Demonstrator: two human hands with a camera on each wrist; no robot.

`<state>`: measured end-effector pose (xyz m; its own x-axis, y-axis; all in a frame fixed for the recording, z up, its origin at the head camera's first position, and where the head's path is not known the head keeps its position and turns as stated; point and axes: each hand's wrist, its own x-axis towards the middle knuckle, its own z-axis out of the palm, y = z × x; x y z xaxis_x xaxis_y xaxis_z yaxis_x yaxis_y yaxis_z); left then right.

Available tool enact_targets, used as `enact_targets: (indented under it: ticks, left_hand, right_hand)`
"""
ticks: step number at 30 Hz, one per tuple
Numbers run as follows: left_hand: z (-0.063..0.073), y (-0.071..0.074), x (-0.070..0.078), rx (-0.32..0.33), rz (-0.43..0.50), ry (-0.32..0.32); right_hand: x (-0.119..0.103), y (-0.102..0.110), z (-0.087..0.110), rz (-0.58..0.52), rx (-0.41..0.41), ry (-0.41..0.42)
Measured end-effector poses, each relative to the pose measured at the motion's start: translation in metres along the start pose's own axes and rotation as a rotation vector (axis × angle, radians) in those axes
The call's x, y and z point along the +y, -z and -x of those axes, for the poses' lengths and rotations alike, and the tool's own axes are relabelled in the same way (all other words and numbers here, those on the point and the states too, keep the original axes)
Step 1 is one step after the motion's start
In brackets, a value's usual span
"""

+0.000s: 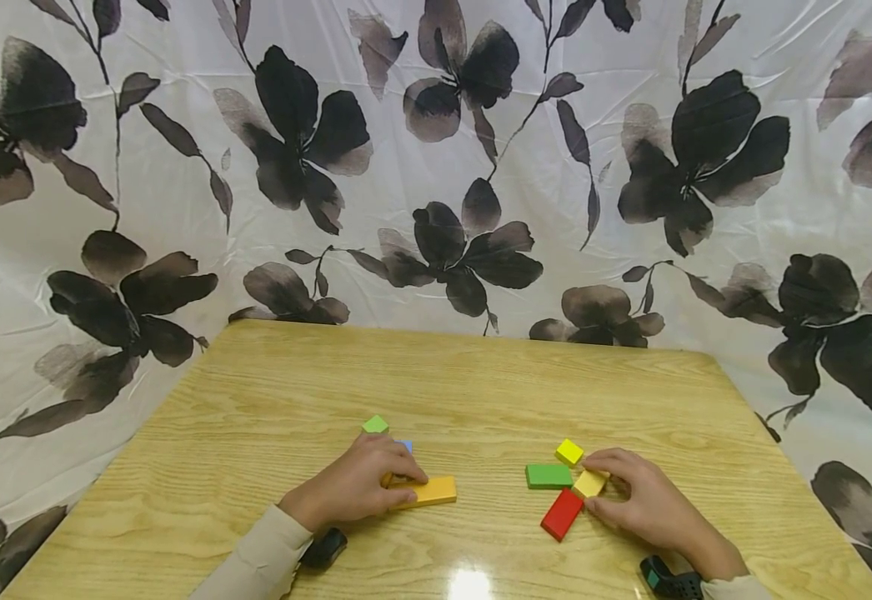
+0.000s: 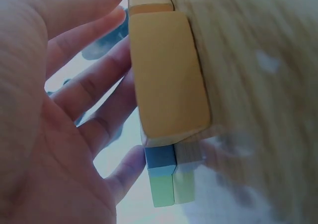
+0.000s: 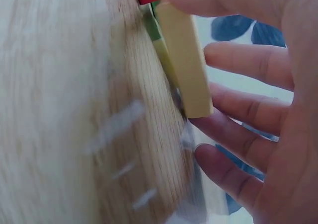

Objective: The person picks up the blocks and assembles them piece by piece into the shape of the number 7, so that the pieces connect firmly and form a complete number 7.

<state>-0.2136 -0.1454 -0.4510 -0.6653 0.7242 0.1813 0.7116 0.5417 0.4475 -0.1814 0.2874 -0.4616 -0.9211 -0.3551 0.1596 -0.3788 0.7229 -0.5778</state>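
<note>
My left hand [image 1: 364,485] grips an orange block [image 1: 436,490], thumb at its near side and index finger over its top. A second orange piece shows partly behind the fingers; in the left wrist view a large orange block [image 2: 169,75] stands close along them. Beyond that hand sit a blue block [image 1: 404,446] and a light green block [image 1: 375,424], both partly covered. My right hand [image 1: 642,500] pinches a pale yellow block [image 1: 589,484] between thumb and fingers. In the right wrist view this block [image 3: 186,60] leans at an angle to the tabletop.
By the right hand lie a green block [image 1: 548,477], a red block [image 1: 562,515] and a bright yellow cube [image 1: 568,452]. The wooden table [image 1: 481,392] reaches back to a white curtain [image 1: 578,50] with dark flowers. Each wrist wears a dark band.
</note>
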Motion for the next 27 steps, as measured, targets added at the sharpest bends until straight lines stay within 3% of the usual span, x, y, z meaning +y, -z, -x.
enact_targets:
  ticks: [10, 19, 27]
  left_hand:
    - [0.002, 0.000, 0.000, -0.016, 0.038, -0.019]
    - [0.004, -0.001, -0.001, -0.025, 0.053, -0.004]
    - [0.003, -0.001, -0.002, -0.030, 0.065, 0.008]
  right_hand:
    - [0.002, -0.003, -0.002, -0.021, 0.115, 0.016]
    - [-0.001, -0.004, -0.004, 0.001, 0.179, 0.071]
    - [-0.010, -0.005, -0.013, -0.077, 0.195, 0.063]
